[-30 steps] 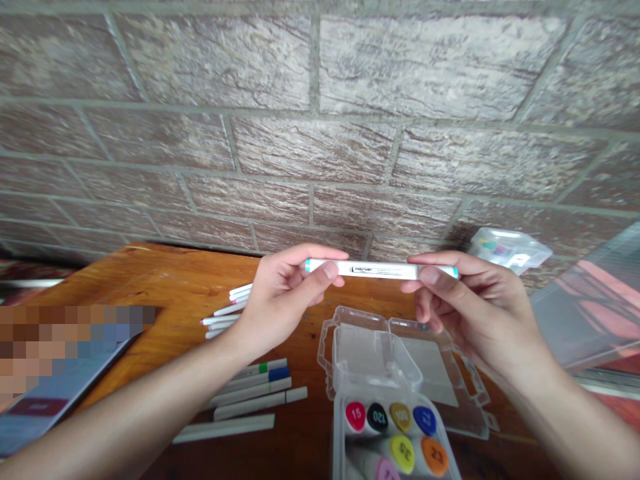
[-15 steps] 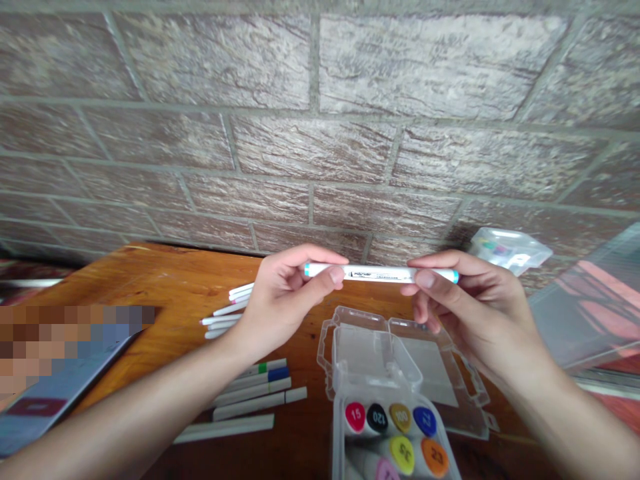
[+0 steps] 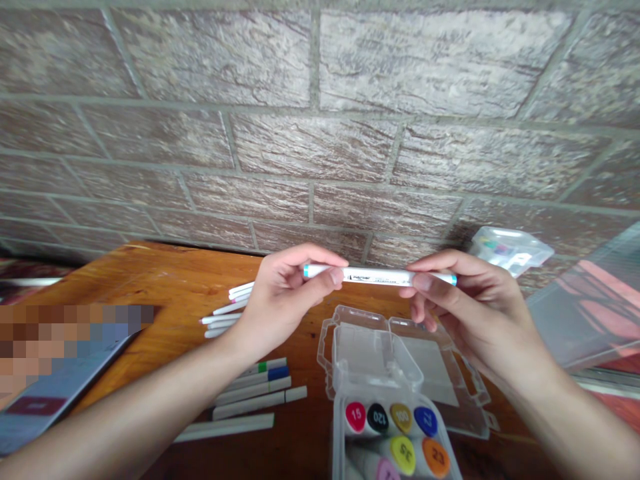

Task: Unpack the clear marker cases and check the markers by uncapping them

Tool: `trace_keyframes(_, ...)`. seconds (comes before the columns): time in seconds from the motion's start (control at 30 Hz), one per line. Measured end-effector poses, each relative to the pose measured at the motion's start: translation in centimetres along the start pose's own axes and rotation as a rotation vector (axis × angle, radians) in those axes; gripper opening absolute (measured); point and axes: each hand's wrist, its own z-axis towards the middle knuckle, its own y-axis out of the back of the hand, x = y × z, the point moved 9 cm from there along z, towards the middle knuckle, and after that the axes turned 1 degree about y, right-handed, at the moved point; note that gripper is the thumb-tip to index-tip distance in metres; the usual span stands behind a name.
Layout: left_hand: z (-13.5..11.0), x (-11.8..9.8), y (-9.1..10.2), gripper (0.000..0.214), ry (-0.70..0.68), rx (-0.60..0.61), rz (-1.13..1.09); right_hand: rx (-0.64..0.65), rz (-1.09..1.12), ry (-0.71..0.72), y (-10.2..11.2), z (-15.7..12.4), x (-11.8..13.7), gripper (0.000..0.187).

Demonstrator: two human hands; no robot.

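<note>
Both hands hold one white marker (image 3: pixel 379 275) with light-blue ends level in the air above the wooden table (image 3: pixel 165 287). My left hand (image 3: pixel 285 293) pinches its left end between thumb and forefinger. My right hand (image 3: pixel 465 303) pinches the right end the same way. Below them stands an open clear plastic case (image 3: pixel 375 353), its lid folded back. Several markers with numbered coloured caps (image 3: pixel 393 427) fill the case's lower part.
Loose white markers (image 3: pixel 253 390) lie on the table under my left forearm, and more (image 3: pixel 227 310) lie behind my left hand. A second clear case (image 3: pixel 510 248) sits by the brick wall at the right. A phone (image 3: pixel 55 393) lies at the left edge.
The marker has rolled slightly in my fingers and dropped a little; both hands stay in nearly the same place.
</note>
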Motion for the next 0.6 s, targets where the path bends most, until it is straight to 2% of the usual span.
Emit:
trace_keyframes(0.17, 0.0, 0.5, -0.2, 0.010, 0.050, 0.014, -0.064, 0.000, 0.002, -0.009, -0.2, 0.2, 0.0, 0.008)
trace_keyframes(0.43, 0.0, -0.2, 0.0, 0.024, 0.048, -0.035, 0.054, -0.048, 0.025, -0.038, 0.2, 0.2, 0.0, 0.015)
trace_keyframes(0.6, 0.0, -0.5, 0.0, 0.019, 0.021, -0.025, 0.062, -0.054, 0.029, -0.023, 0.4, 0.2, 0.1, 0.013)
